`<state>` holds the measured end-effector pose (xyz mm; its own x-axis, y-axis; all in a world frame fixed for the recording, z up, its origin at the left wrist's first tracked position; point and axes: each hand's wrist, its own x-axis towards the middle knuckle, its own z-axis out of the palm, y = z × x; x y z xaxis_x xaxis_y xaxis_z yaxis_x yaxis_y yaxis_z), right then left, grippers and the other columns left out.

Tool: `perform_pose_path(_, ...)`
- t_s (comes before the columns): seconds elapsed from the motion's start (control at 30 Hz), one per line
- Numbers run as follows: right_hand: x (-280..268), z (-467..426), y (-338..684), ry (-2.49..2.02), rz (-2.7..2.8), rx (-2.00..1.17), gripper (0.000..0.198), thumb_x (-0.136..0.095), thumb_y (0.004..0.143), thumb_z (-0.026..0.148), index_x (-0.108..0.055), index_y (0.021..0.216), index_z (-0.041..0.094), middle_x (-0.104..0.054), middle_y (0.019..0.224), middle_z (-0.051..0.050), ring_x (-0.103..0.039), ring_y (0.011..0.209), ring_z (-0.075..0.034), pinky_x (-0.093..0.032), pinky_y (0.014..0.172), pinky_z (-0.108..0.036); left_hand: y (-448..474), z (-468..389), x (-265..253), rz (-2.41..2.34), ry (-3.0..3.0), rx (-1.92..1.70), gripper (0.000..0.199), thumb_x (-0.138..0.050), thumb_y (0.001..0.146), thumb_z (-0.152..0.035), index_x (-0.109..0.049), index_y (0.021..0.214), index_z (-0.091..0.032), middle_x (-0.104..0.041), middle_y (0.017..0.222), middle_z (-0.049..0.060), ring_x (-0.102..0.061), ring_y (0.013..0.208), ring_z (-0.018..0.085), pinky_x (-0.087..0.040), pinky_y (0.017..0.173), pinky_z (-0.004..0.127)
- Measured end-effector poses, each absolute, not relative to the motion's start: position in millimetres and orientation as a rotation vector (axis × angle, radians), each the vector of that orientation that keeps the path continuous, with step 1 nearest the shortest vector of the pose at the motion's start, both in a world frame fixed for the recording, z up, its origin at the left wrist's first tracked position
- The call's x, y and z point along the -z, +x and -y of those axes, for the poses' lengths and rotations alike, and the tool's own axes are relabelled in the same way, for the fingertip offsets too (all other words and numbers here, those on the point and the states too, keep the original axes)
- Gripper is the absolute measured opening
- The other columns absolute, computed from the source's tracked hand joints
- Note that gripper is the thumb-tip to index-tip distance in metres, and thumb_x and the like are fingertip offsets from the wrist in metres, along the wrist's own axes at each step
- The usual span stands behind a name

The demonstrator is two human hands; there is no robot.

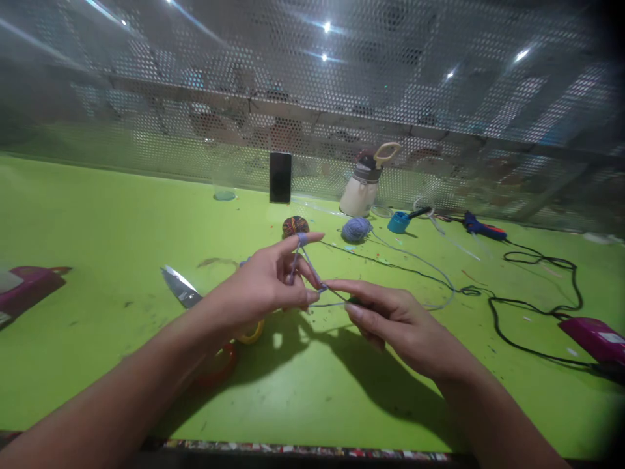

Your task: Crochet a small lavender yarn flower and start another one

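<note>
We've got scissors lying partly under our left forearm on the green worktop, left of middle. Over the worktop's middle, our left hand sticks its index finger out with lilac yarn wrapped round it, thumb and fingertips pinching the strands. Our right hand pinches a thin dark-handled tool, tip right at that yarn. Past them sit a lilac ball and a multicoloured ball, then a bottle and a black slab along the back edge.
</note>
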<state>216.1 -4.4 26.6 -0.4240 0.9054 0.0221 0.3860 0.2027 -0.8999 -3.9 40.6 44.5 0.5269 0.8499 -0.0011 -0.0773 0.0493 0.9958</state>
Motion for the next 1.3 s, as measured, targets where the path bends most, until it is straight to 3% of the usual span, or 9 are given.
perform_pose_path(0.13,-25,4,216,-1.216,1.865,-1.234,0.041,-0.052,0.095,0.029,-0.054,0.136,0.023,-0.041,0.060,0.005,-0.036,0.052,-0.010,-0.029,0.047,-0.023,-4,-41,-46,-0.775,1.366,-0.820,0.081,-0.075,0.069,-0.010,-0.039,0.141,-0.018,-0.064,0.068,-0.001,-0.058,0.060,0.013,-0.040,0.054,0.023)
perform_pose_path(0.67,-24,5,211,-1.069,1.764,-1.326,0.041,-0.052,0.095,0.029,-0.053,0.136,0.026,-0.044,0.063,0.004,-0.042,0.051,-0.008,-0.036,0.049,-0.023,-9,-43,-43,-0.672,1.198,-0.706,0.086,-0.074,0.071,-0.008,-0.029,0.144,-0.022,-0.065,0.075,0.000,-0.054,0.062,0.011,-0.037,0.056,0.024)
perform_pose_path(1.0,-18,5,202,-0.947,1.537,-1.505,0.042,-0.057,0.093,0.030,-0.054,0.134,0.024,-0.040,0.060,0.007,-0.040,0.049,-0.008,-0.035,0.049,-0.023,-4,-40,-40,-0.628,1.031,-0.724,0.099,-0.077,0.066,-0.004,-0.020,0.147,-0.013,-0.064,0.074,0.000,-0.053,0.058,0.010,-0.037,0.057,0.025)
perform_pose_path(1.2,-16,4,199,-0.985,1.372,-1.566,0.044,-0.063,0.089,0.030,-0.057,0.132,0.024,-0.045,0.061,0.006,-0.042,0.048,-0.007,-0.033,0.047,-0.022,-2,-42,-38,-0.654,1.135,-0.781,0.091,-0.075,0.070,-0.009,-0.025,0.145,-0.016,-0.063,0.075,0.000,-0.054,0.063,0.012,-0.037,0.060,0.027)
perform_pose_path(1.3,-16,3,197,-1.002,1.363,-1.547,0.044,-0.064,0.088,0.029,-0.058,0.131,0.023,-0.047,0.060,0.006,-0.044,0.046,-0.006,-0.034,0.047,-0.021,-1,-41,-40,-0.681,1.198,-0.822,0.082,-0.072,0.073,-0.011,-0.031,0.144,-0.019,-0.064,0.083,0.002,-0.057,0.075,0.015,-0.039,0.067,0.030)
